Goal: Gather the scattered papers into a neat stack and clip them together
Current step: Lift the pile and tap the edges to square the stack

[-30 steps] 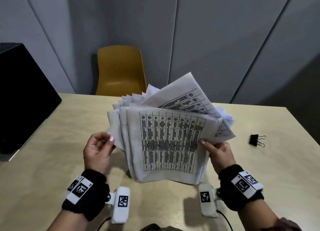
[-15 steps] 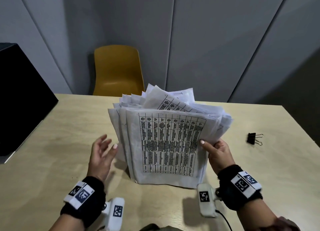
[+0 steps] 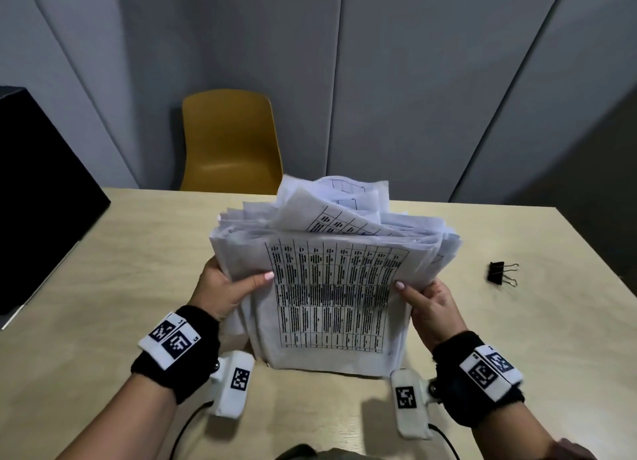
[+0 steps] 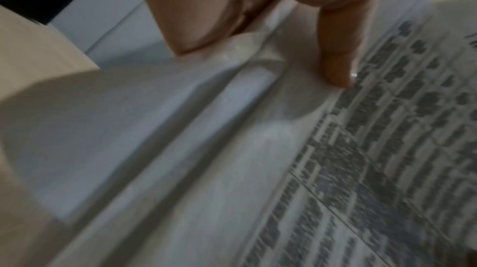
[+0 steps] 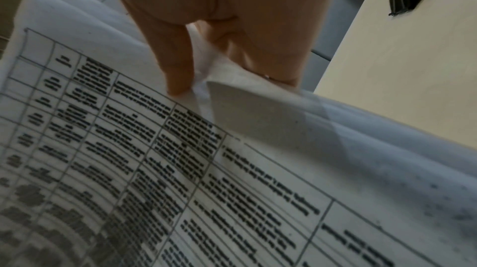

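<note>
At the far left, a black box-like object [image 3: 41,197] sits against the left edge of the tabletop [image 3: 103,287], its make unclear. Behind the far edge of the tabletop stands a mustard-yellow chair [image 3: 229,142], in front of grey wall panels.

The left hand [image 3: 225,292] grips the left edge of the stack of papers [image 3: 331,287]: its thumb lies across the front sheet, and the fingers curl round behind the pile, out of sight from the head view. The left wrist view shows that thumb tip pressed on the margin just beside the printed table. A black wristband with white coded tags wraps the left wrist [image 3: 175,351].

The stack of papers stands upright on its lower edge near the middle of the tabletop, towards the near edge, between the two hands. The front sheet carries a printed grid of dark text. The top edges are uneven: several sheets stick up and fan out behind the front one, and the sides are not flush.

The right hand [image 3: 431,308] pinches the right edge of the stack, thumb on the front sheet and fingers behind; in the right wrist view [image 5: 232,32] the thumb and fingers close on the sheets from both faces.

Well to the right of the papers, near the right edge of the tabletop, a black binder clip [image 3: 501,273] lies on its own with its wire handles pointing right, touched by neither hand.
</note>
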`<state>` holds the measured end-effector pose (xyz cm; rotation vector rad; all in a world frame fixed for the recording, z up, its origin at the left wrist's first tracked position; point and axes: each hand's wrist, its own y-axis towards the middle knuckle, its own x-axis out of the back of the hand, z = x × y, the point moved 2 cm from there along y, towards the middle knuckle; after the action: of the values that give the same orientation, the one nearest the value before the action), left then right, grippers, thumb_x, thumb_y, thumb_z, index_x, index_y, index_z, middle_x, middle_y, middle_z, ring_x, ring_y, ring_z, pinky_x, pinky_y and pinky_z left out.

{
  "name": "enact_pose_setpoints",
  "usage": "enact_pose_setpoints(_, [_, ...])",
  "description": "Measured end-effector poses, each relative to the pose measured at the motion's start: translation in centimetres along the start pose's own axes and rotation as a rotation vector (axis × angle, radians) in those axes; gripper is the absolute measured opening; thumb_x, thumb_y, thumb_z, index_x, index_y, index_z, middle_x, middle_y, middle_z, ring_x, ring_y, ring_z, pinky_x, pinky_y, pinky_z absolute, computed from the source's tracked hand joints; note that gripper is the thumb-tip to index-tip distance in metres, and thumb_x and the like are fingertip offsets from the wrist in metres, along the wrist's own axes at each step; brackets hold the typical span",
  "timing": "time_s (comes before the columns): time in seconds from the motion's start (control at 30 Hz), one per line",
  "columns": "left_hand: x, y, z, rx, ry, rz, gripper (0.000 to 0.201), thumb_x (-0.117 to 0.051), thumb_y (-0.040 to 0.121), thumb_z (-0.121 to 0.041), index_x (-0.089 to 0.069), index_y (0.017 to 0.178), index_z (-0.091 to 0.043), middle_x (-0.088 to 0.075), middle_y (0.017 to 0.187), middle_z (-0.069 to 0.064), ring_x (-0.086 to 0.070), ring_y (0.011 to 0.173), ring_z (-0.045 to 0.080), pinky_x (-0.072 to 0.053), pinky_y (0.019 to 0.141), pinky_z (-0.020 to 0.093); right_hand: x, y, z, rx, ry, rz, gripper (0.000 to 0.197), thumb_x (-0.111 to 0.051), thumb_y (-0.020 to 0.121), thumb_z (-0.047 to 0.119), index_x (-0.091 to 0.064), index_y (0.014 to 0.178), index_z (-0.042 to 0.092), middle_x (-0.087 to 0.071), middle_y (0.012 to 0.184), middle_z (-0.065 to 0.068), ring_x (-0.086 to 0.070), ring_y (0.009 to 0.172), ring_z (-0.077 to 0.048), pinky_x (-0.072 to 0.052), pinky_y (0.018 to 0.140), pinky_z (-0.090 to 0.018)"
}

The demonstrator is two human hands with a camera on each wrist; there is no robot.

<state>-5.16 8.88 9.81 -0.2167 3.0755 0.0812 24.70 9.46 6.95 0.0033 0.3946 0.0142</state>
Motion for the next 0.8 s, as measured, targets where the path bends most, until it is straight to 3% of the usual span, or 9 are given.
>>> enact_pose_setpoints(0.03, [-0.2,-0.1,-0.5,-0.033,0.02,-0.038,0.035,-0.087,0.055,-0.015,-0.066,0.083,-0.016,-0.074,0.07,-0.016,-0.07,0.07,0.0,-0.058,0.07,0.02,-0.2,0.0,0.2,0.013,0.021,0.005,0.067,-0.091,0.021,0.047,-0.074,0.076,0.013,-0.076,0.077,0.001,-0.07,0.072,-0.008,-0.055,0.063,-0.018])
enact_pose_setpoints(0.1, [-0.4,-0.2,-1.2,-0.093,0.04,-0.077,0.028,-0.081,0.063,-0.003,-0.066,0.081,-0.019,-0.073,0.069,-0.019,-0.07,0.07,-0.001,-0.057,0.067,0.018,-0.5,0.2,0.7,0.032,0.039,0.002,0.069,-0.092,0.024,0.045,-0.072,0.08,0.01,-0.076,0.08,-0.001,-0.07,0.076,-0.01,-0.055,0.066,-0.019])
enact_pose_setpoints(0.2, [0.2,-0.5,-1.9,-0.174,0.05,-0.094,0.047,-0.089,0.044,-0.017,-0.065,0.084,-0.018,-0.072,0.072,-0.024,-0.067,0.073,-0.006,-0.053,0.066,0.011,-0.5,0.4,1.4,0.067,0.024,0.011,0.059,-0.092,0.034,0.04,-0.075,0.083,0.011,-0.076,0.086,-0.001,-0.07,0.082,-0.012,-0.056,0.07,-0.022])
enact_pose_setpoints(0.33, [0.1,-1.1,-1.1,-0.132,0.017,-0.065,0.087,-0.09,0.027,-0.048,-0.063,0.097,-0.005,-0.074,0.081,-0.018,-0.067,0.076,-0.004,-0.053,0.069,0.014,-0.8,0.3,1.4,0.091,-0.089,0.024,0.041,-0.078,0.058,0.01,-0.063,0.096,0.011,-0.076,0.082,0.006,-0.069,0.08,-0.006,-0.054,0.07,-0.018])
enact_pose_setpoints(0.47, [-1.4,-1.6,-0.9,-0.108,0.031,-0.089,0.033,-0.08,0.062,-0.003,-0.062,0.084,-0.019,-0.071,0.068,-0.025,-0.065,0.067,-0.01,-0.05,0.062,0.008,-2.0,0.5,1.3,0.09,-0.141,0.033,0.069,-0.09,0.039,0.037,-0.062,0.095,0.007,-0.076,0.081,0.007,-0.07,0.079,-0.006,-0.055,0.069,-0.018])
enact_pose_setpoints(0.53, [-1.5,-1.6,-1.2,-0.147,0.033,-0.09,0.036,-0.072,0.069,0.009,-0.061,0.081,-0.023,-0.07,0.066,-0.027,-0.065,0.067,-0.01,-0.05,0.061,0.007,-2.2,0.6,1.4,0.106,-0.123,0.018,0.069,-0.09,0.039,0.035,-0.062,0.094,0.004,-0.076,0.081,0.006,-0.07,0.078,-0.007,-0.055,0.069,-0.018])
enact_pose_setpoints(0.63, [-0.9,-1.8,-1.7,-0.158,0.015,-0.092,0.032,-0.081,0.061,-0.004,-0.063,0.083,-0.019,-0.071,0.069,-0.024,-0.066,0.069,-0.007,-0.051,0.061,0.008,-2.0,0.4,1.7,0.118,-0.109,0.008,0.085,-0.089,0.035,0.047,-0.061,0.1,0.001,-0.076,0.085,0.003,-0.069,0.081,-0.01,-0.055,0.072,-0.021])
enact_pose_setpoints(0.73, [-0.8,-2.2,-1.0,-0.113,-0.022,-0.034,0.069,-0.091,0.034,-0.038,-0.063,0.094,-0.016,-0.074,0.082,-0.019,-0.069,0.078,-0.002,-0.053,0.066,0.012,-1.8,0.2,1.4,0.077,-0.149,0.005,0.077,-0.09,0.037,0.041,-0.062,0.098,0.005,-0.076,0.085,0.003,-0.069,0.083,-0.012,-0.056,0.075,-0.023])
enact_pose_setpoints(0.8, [-1.2,-2.5,-0.6,-0.102,0.003,-0.072,0.055,-0.09,0.047,-0.022,-0.063,0.095,-0.016,-0.072,0.076,-0.024,-0.067,0.075,-0.008,-0.051,0.066,0.008,-2.0,0.1,1.2,0.085,-0.14,0.019,0.072,-0.09,0.037,0.041,-0.063,0.094,0.006,-0.076,0.082,0.004,-0.07,0.08,-0.01,-0.056,0.075,-0.022])
